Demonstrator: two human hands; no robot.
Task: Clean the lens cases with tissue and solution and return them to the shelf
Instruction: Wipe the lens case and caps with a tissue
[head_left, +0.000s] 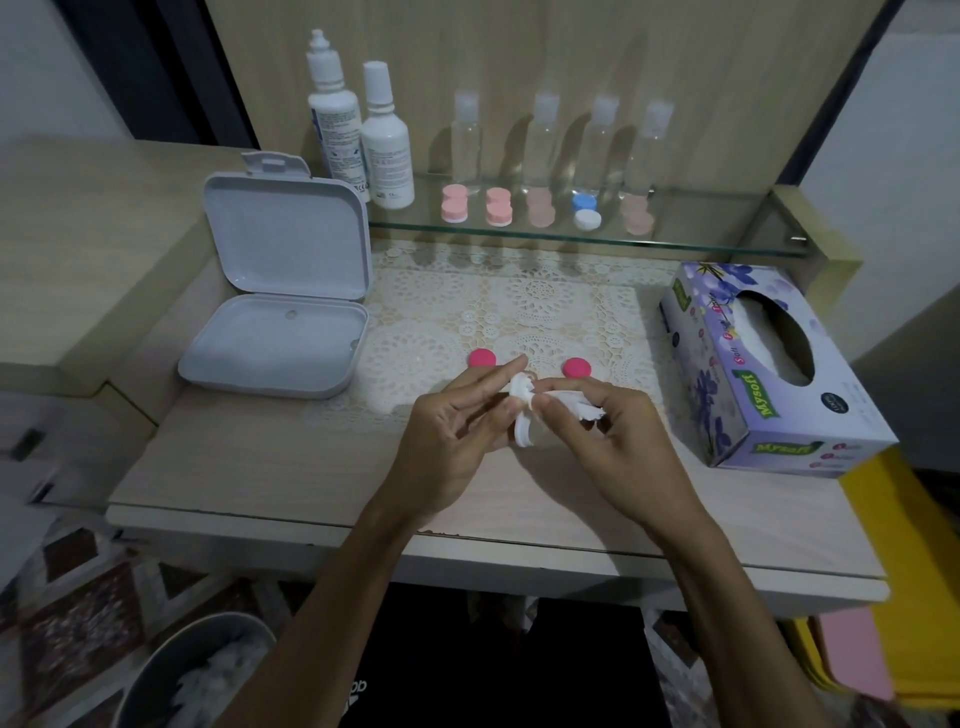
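Note:
My left hand (457, 436) holds a white lens case (522, 431) upright over the table's middle. My right hand (613, 441) pinches a twisted white tissue (566, 408) and presses its end into the top well of the case. Two bright pink caps (483, 357) (576, 368) lie loose on the lace mat (519, 306) just beyond my fingers. On the glass shelf (701, 244) sit several closed lens cases, most pink (454, 203), one blue and white (587, 210). Two white solution bottles (387, 140) stand at the shelf's left end.
An open white hinged box (280, 291) sits at the left of the table. A purple tissue box (763, 364) lies at the right. Several clear small bottles (540, 140) line the back of the shelf. A bin with used tissue (202, 675) stands on the floor, lower left.

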